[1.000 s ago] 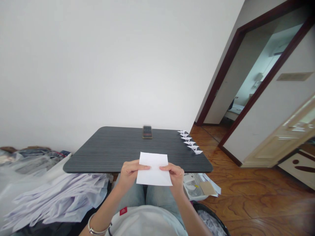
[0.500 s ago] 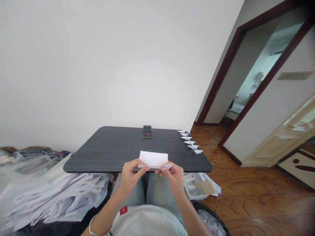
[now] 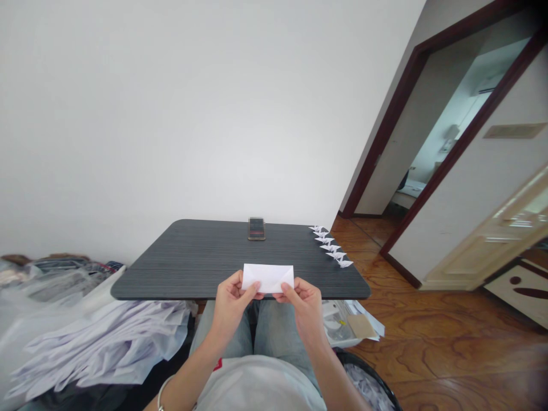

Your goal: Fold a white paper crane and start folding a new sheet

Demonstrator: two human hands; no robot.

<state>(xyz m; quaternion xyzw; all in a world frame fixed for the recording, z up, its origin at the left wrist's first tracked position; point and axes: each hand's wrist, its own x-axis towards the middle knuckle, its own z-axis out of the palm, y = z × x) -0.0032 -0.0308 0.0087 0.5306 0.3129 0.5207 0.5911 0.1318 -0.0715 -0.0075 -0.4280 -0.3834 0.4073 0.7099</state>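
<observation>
A white folded sheet of paper, a flat rectangle with faint crease lines, is held up at the near edge of the dark table. My left hand pinches its lower left part, thumb on the front face and fingers behind. On the lower right, my right hand grips it the same way. The fingers behind the paper are partly hidden. Along the table's right side stands a row of several white folded paper cranes.
A phone stands at the table's back edge by the wall. Clear bags and white sheets are heaped on the left. Below the table's right side are a plastic box with papers and a black bin of scraps.
The paper's lower flap, open toward me before, now lies flat against the rest. Both thumbs have moved up onto the front face.
</observation>
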